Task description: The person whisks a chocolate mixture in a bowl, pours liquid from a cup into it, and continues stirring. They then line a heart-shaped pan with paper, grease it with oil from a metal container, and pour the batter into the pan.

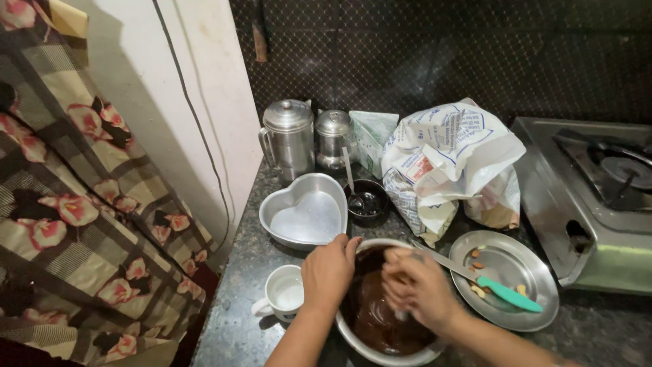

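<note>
A steel mixing bowl [353, 340] with dark brown batter [377, 319] sits at the counter's near edge. My left hand [329, 272] grips the bowl's left rim. Over the batter, my right hand [415, 289] is closed around a stirring tool whose lower end dips into the mix; the tool itself is mostly hidden. An empty heart-shaped metal cake tin [307, 216] stands just behind the bowl. A white cup [284, 293] stands left of the bowl.
A steel plate [506, 278] with a few nuts and a green-handled knife [506, 292] lies at right. Behind are a small dark bowl with a spoon [365, 198], two steel canisters [288, 136], plastic bags [448, 166] and a gas stove [598, 197]. A floral curtain [75, 204] hangs at left.
</note>
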